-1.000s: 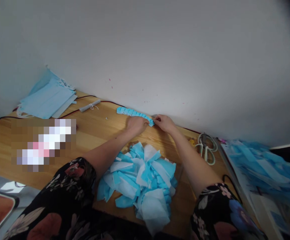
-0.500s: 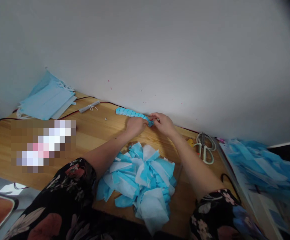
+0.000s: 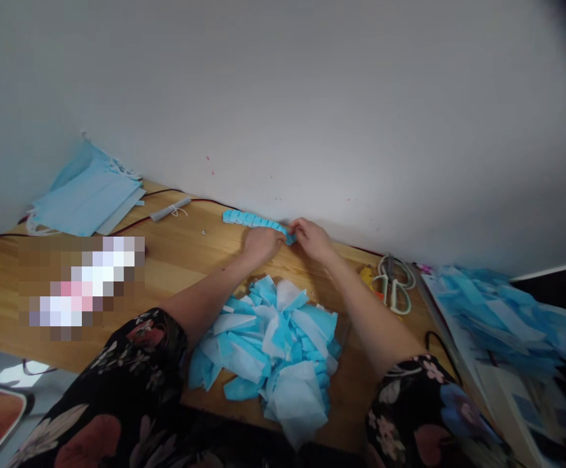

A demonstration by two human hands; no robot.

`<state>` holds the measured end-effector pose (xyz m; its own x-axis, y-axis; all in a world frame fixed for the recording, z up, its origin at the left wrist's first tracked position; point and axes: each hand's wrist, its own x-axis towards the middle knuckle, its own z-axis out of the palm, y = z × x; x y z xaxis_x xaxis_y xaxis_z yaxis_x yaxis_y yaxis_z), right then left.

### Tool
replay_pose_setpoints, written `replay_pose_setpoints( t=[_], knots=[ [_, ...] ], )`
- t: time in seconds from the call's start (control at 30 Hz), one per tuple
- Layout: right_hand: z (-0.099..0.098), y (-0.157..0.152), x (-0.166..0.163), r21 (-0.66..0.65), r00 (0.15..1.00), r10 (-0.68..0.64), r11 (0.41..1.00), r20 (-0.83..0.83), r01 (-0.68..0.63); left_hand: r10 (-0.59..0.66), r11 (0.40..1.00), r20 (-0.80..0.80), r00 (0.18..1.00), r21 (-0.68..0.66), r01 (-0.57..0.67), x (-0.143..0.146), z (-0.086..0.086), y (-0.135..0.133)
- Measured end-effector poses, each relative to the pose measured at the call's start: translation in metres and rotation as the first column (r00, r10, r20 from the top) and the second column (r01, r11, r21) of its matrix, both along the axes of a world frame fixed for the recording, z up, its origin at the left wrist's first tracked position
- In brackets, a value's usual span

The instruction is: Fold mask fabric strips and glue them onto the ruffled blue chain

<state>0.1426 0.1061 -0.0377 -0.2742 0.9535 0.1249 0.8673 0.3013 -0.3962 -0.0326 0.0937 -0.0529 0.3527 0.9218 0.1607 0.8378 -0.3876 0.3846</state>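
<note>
A row of small folded blue pieces (image 3: 253,221) runs along the far edge of the wooden table (image 3: 180,260), by the wall. My left hand (image 3: 261,243) and my right hand (image 3: 312,238) meet at the right end of that row, fingers pinched on the last blue piece there. A heap of blue and white cut fabric pieces (image 3: 273,348) lies on the table between my forearms, nearer to me.
A stack of blue face masks (image 3: 85,198) lies at the far left. A small grey strip with white string (image 3: 169,210) and a dark cable lie near the wall. Scissors (image 3: 394,284) rest at the right, beside a pile of blue strips (image 3: 507,318).
Both hands stay pinched at the row's right end with only small finger movement. The view has shifted slightly, so everything sits a little lower-left to upper-left in frame.
</note>
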Motion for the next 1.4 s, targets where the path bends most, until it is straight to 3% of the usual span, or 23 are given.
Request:
replay_pose_setpoints(
  t=[0.1,0.17,0.53,0.8,1.0,1.23,1.4],
  knots=[
    [-0.006,0.007,0.012,0.012,0.972,-0.045,0.999,-0.229,0.049,-0.003,1.000,-0.001,1.000,-0.009,0.003,0.000,0.001,-0.001],
    [-0.008,0.008,0.016,0.017,0.966,-0.045,0.999,-0.255,0.051,-0.004,1.000,-0.007,1.000,-0.016,0.004,0.000,0.001,-0.001],
    [-0.005,-0.003,-0.003,0.022,0.998,-0.050,0.999,0.030,0.049,-0.007,1.000,-0.029,1.000,-0.023,0.007,0.000,0.004,-0.002],
    [-0.009,-0.004,0.007,0.045,0.991,-0.112,0.992,-0.070,0.115,0.006,0.999,-0.001,1.000,-0.039,-0.006,0.000,0.003,-0.001],
    [-0.010,-0.016,0.009,0.056,0.978,-0.081,0.994,-0.190,0.093,0.014,0.999,-0.017,1.000,-0.043,-0.014,0.001,0.005,-0.003],
    [-0.013,-0.010,0.006,0.063,0.986,-0.065,0.995,-0.154,0.075,0.015,1.000,-0.006,1.000,-0.018,-0.015,0.001,0.001,-0.002],
    [-0.012,-0.017,-0.002,0.105,1.000,-0.017,0.994,0.018,0.015,0.012,1.000,0.001,1.000,-0.019,-0.012,0.000,0.000,-0.001]
  ],
)
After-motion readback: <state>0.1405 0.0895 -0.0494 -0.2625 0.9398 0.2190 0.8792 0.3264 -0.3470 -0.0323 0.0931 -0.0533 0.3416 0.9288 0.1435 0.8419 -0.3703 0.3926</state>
